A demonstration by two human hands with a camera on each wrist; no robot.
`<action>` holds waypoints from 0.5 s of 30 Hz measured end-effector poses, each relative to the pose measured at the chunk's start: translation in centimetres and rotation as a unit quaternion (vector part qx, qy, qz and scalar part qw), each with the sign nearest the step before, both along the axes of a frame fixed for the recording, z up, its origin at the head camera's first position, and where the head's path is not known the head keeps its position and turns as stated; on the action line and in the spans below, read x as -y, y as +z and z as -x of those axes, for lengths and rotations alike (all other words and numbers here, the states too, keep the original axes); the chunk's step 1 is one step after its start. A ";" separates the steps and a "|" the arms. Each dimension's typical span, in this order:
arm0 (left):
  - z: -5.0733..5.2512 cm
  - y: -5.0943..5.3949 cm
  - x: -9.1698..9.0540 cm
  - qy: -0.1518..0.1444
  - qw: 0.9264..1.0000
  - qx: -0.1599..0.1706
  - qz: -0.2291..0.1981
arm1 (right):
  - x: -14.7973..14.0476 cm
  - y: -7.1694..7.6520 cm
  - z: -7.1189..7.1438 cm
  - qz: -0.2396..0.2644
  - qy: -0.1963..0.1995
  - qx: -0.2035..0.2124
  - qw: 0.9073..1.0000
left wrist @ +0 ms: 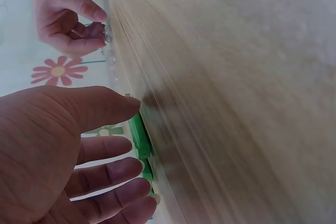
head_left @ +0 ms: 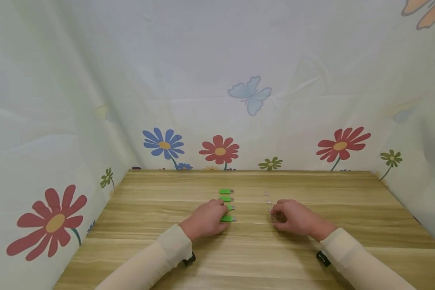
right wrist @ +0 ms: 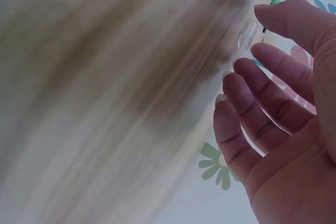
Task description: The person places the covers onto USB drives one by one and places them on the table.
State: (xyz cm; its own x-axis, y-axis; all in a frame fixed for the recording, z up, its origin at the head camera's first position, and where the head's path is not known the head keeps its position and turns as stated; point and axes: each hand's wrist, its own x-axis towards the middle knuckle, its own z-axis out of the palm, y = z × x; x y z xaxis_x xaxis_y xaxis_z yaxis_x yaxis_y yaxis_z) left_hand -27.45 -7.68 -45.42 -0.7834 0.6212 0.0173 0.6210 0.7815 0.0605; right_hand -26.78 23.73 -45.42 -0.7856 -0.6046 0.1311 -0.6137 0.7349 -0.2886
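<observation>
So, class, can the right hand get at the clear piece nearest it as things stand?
Probably yes: that clear piece lies by the gap between the right hand's thumb and index finger, with nothing seen blocking it.

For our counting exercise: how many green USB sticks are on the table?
4, in a column: the farthest stick, the second stick, the third stick and the nearest stick. The left hand partly covers some, so more may be hidden.

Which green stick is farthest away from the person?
The green stick at the top of the column in the head view. It lies clear of the left hand; the other three sit closer to the person.
</observation>
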 end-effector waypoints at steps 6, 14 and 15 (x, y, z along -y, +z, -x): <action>0.3 -0.2 -0.1 -0.008 1.000 -0.001 0.005 | 0.3 0.2 0.0 -0.004 -0.003 0.012 1.000; 0.5 -0.1 -0.4 -0.007 1.000 0.010 0.005 | 0.8 0.5 0.1 -0.007 -0.004 0.024 1.000; 0.5 -0.1 -0.4 -0.009 1.000 0.010 0.006 | 0.8 0.4 0.1 -0.008 -0.004 0.024 1.000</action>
